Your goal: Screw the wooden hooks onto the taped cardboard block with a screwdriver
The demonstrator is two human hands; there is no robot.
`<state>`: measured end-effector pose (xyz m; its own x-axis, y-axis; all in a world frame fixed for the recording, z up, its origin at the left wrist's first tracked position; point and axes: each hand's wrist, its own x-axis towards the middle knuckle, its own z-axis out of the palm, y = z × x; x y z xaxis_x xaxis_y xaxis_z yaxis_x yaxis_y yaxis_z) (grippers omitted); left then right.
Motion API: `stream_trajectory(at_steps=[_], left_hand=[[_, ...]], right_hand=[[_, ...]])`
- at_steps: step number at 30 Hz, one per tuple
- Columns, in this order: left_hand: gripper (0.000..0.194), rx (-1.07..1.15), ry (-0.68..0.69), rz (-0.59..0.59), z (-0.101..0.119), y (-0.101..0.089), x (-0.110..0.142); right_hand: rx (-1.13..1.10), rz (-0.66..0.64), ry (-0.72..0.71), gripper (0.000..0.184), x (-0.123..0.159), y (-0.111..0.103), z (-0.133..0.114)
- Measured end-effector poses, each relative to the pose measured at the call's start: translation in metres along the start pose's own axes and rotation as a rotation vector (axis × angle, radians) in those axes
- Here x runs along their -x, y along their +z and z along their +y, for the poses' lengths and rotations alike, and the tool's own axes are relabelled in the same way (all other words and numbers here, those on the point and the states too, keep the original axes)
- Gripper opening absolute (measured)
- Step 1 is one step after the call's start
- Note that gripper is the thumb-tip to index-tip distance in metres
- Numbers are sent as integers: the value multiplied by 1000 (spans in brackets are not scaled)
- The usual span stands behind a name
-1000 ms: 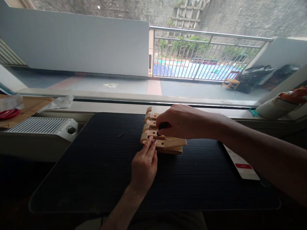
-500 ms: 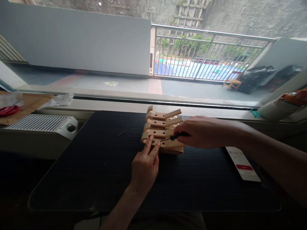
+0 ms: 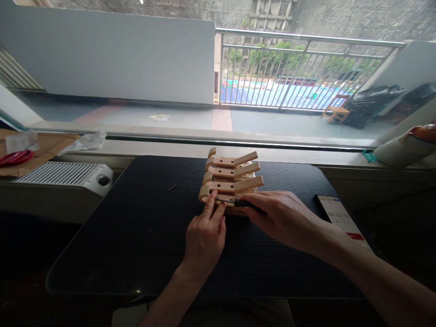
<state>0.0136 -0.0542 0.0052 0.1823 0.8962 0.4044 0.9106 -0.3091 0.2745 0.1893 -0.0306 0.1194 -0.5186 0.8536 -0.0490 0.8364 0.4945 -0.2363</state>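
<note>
A pale wooden piece [image 3: 243, 184] lies on the black table, made of several parallel slats with dark holes, curved ends at left and arms slanting up at right. My left hand [image 3: 205, 240] comes from below, its index and middle fingers apart and pressing on the nearest slat. In my right hand [image 3: 282, 213] is a screwdriver [image 3: 241, 203] with a black handle, held low and nearly flat. Its thin metal shaft points left along the nearest slat, and the tip is by a small dark screw or hole between my left fingertips. My right hand covers part of that slat.
A phone [image 3: 335, 211] showing a timer lies at the right of the black table [image 3: 136, 254]. A small dark rod [image 3: 172, 187] lies left of the wooden piece. Beyond are a white radiator [image 3: 68, 175], red-handled scissors [image 3: 15, 158] and the window sill [image 3: 153, 149].
My right hand has drawn back from the slats and swung lower, laying the screwdriver from steep to nearly flat. The slanted arms are uncovered. My left hand stays in place.
</note>
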Motion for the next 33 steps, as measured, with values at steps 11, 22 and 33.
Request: stream_trajectory(at_steps=[11, 22, 33], left_hand=[[43, 20, -4, -15, 1, -1, -2], [41, 33, -18, 3, -1, -1, -1], [47, 5, -15, 0, -1, -2, -3]], right_hand=[[6, -14, -4, 25, -2, -5, -1], [-50, -13, -41, 28, -4, 0, 4], [63, 35, -37, 26, -12, -26, -4]])
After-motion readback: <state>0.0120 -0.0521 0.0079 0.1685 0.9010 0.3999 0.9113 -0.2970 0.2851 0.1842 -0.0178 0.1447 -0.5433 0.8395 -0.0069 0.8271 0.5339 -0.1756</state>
